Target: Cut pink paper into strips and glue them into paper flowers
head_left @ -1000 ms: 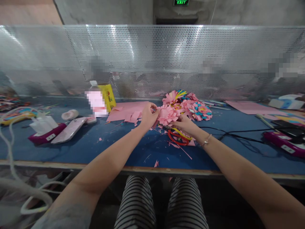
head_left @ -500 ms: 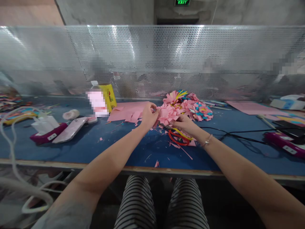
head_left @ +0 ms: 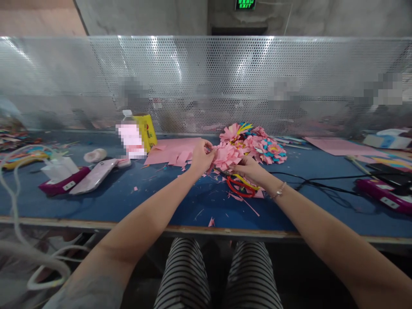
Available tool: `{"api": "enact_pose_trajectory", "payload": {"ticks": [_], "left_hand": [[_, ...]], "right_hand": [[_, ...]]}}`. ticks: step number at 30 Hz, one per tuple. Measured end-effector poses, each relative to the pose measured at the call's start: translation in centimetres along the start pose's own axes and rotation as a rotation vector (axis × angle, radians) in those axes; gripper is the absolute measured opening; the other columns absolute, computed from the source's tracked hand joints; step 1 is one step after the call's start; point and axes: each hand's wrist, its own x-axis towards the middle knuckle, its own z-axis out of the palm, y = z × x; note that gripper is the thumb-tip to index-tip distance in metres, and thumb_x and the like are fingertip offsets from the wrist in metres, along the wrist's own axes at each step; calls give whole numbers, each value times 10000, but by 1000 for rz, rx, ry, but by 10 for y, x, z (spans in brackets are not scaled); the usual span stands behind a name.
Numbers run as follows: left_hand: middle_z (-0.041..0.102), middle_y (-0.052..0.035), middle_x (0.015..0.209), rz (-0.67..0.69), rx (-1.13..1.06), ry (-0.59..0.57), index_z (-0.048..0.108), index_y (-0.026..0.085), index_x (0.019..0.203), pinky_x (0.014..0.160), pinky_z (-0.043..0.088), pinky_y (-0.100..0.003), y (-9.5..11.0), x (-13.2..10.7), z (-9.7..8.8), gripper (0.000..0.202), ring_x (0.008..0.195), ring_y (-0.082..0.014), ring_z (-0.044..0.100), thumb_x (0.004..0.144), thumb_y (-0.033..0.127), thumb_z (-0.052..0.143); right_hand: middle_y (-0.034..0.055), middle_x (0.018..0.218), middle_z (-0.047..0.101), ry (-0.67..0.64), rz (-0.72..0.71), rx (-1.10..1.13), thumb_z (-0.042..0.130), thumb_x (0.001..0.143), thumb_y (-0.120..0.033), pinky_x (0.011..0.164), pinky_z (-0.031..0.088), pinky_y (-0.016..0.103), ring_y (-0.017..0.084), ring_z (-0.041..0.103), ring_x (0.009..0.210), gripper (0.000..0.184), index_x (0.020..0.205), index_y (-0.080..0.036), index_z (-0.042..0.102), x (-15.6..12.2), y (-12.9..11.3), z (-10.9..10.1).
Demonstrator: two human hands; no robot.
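Observation:
Both my hands hold a pink paper flower [head_left: 226, 154] just above the blue table [head_left: 128, 201]. My left hand [head_left: 201, 156] is closed on the flower's left edge, fingers pinched on the petals. My right hand [head_left: 247, 167] grips the flower from the lower right, fingers curled under it. Directly below my right hand lie scissors with red handles [head_left: 240, 187] and yellow strips. A heap of finished pink, blue and yellow paper flowers [head_left: 257, 141] lies just behind the flower I hold.
Pink paper sheets [head_left: 174, 150] lie behind my left hand, beside a yellow box [head_left: 146, 131] and a bottle. A magenta box [head_left: 62, 180], a tape roll [head_left: 95, 154] and white cables sit left. A black cable [head_left: 322, 180] runs right. A perforated metal screen [head_left: 206, 81] closes the back.
Almost nothing differs; my hands have shifted only slightly on the pink flower, which stays in the same place.

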Motion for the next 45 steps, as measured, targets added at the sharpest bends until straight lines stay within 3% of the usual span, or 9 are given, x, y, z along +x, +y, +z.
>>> {"api": "enact_pose_trajectory", "payload": {"ticks": [12,45], "left_hand": [[549,-5,768,6,20,-48,466,175,743,673,392,-260,-2,1,1,103,713,-116,504,692,234,532],[559,-11,753,47,54,-85,465,188,722,637,391,-260,-2,0,2,80,691,-120,498,705,241,522]], "right_hand": [[47,757,661,-44,64,-11,705,560,-310,691,480,276,145,624,712,287,756,-137,587,-1,1,0],[49,776,659,-49,67,-30,695,581,-306,677,506,284,156,627,719,316,829,-157,569,-1,7,-2]]}}
